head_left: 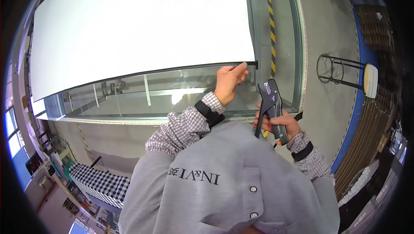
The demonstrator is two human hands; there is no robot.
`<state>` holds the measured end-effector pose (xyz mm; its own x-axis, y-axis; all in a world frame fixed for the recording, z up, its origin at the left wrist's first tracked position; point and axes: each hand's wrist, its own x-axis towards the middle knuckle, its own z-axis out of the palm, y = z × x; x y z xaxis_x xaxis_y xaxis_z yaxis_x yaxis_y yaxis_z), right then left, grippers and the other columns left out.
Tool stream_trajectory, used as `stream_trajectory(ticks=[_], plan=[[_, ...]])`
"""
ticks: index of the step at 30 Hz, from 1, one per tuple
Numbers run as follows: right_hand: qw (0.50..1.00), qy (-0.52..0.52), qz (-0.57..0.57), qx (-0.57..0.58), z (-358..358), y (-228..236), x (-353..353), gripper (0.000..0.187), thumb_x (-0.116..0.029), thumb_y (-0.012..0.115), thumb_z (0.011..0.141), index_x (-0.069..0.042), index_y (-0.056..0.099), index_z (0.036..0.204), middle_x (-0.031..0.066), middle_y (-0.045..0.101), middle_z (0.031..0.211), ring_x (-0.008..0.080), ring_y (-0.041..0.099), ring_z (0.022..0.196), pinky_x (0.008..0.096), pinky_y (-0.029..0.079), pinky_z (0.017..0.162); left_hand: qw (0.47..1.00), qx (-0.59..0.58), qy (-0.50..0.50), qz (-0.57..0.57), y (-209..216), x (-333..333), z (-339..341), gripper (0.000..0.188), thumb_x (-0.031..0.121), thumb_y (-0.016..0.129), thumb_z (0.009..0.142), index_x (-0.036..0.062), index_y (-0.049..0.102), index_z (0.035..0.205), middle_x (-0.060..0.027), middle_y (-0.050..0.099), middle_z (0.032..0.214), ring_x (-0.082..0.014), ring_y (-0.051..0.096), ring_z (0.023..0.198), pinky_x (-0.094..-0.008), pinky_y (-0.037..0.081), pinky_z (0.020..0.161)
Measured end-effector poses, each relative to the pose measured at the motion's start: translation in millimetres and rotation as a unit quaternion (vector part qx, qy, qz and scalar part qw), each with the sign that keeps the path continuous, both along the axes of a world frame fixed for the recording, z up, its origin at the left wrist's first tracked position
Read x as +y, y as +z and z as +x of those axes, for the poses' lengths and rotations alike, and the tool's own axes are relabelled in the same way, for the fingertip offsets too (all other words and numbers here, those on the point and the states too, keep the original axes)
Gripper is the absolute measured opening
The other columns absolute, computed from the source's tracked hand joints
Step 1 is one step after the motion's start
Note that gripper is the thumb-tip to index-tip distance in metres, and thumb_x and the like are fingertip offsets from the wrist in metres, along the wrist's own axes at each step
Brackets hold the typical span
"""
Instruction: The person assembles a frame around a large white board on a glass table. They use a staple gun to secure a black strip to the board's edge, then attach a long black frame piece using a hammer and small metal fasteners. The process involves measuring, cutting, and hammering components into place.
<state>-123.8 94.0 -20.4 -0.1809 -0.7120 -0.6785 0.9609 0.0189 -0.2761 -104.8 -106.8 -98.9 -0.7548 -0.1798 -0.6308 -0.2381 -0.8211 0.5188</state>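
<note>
**Left hand at the bar's end, right hand round the tool!**

Over on the right, a stool (pixel 370 81) with a pale seat and black legs stands well apart from the hands. Beyond it, a blue strip (pixel 345 150) borders brown ridged stacks (pixel 370 117). Down at lower left there's a black-and-white checked cloth (pixel 101 184), and a grey garment (pixel 207 182) fills the foreground, blocking the view beneath it. Up top, a big white sheet (pixel 142 22) hides most of the work area.

Under that sheet, a glass-topped table (pixel 187 121) with a metal frame shows along the near side, grey floor (pixel 325 117) around it, yellow-and-black striped tape (pixel 271 18) running near its right rail.

And the hands! The left hand (pixel 230 83) reaches up from a bent arm in a checked sleeve (pixel 177 132), thumb and forefinger closed in a pinch on the black bar (pixel 172 68) along the sheet's near edge, close to its right end. The right hand (pixel 282 125), lower and nearer the body, has its fingers curled round a black hand tool (pixel 274 97), head pointing up, the two handles spread apart.
</note>
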Motion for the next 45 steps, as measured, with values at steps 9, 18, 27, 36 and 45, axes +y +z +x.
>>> stream_trajectory(ticks=[9, 18, 27, 36, 45], plan=[[0.793, 0.159, 0.321, 0.492, 25, -14, -57, 0.043, -0.013, 0.069, 0.062, -0.001, 0.048, 0.098, 0.0037, 0.051, 0.081, 0.0129, 0.05, 0.072, 0.0265, 0.042, 0.066, 1.0, 0.014, -0.007, -0.017, -4, -2, -1, 0.012, 0.014, 0.062, 0.077, 0.0021, 0.06, 0.074, -0.0022, 0.058, 0.066, -0.0046, 0.044, 0.052, -0.0173, 0.034, 0.048], [0.795, 0.066, 0.381, 0.467, 42, -30, -78, 0.038, -0.005, 0.064, 0.058, 0.0, 0.047, 0.091, 0.0056, 0.053, 0.076, 0.016, 0.052, 0.066, 0.028, 0.043, 0.061, 0.999, -0.01, 0.038, -0.035, 2, 0, -9, 0.018, 0.013, 0.062, 0.073, -0.0033, 0.06, 0.065, 0.0027, 0.052, 0.06, -0.0045, 0.041, 0.055, -0.0224, 0.032, 0.05], [0.844, 0.005, 0.359, 0.398, 36, -31, -90, 0.031, -0.001, 0.062, 0.057, 0.0, 0.049, 0.086, 0.004, 0.053, 0.073, 0.013, 0.051, 0.064, 0.0258, 0.043, 0.06, 0.999, -0.023, 0.004, -0.048, -3, 1, -1, 0.02, 0.013, 0.061, 0.073, -0.004, 0.06, 0.062, 0.0039, 0.05, 0.057, -0.0036, 0.038, 0.049, -0.0233, 0.03, 0.044], [0.838, 0.025, 0.35, 0.418, 29, -36, -83, 0.028, 0.0, 0.06, 0.057, 0.001, 0.051, 0.083, 0.0047, 0.055, 0.073, 0.0133, 0.053, 0.066, 0.0254, 0.043, 0.061, 0.999, -0.03, -0.005, -0.038, -3, 0, -2, 0.024, 0.014, 0.063, 0.074, 0.001, 0.055, 0.057, 0.0022, 0.046, 0.055, -0.0044, 0.036, 0.05, -0.0218, 0.029, 0.046], [0.839, 0.032, 0.347, 0.418, 24, -38, -82, 0.028, -0.001, 0.06, 0.057, 0.001, 0.05, 0.083, 0.0042, 0.054, 0.071, 0.0127, 0.052, 0.063, 0.0248, 0.043, 0.059, 0.998, -0.025, -0.007, -0.065, -3, 0, -2, 0.025, 0.015, 0.062, 0.075, 0.0012, 0.055, 0.055, 0.0028, 0.046, 0.053, -0.0042, 0.036, 0.048, -0.0214, 0.028, 0.044]])
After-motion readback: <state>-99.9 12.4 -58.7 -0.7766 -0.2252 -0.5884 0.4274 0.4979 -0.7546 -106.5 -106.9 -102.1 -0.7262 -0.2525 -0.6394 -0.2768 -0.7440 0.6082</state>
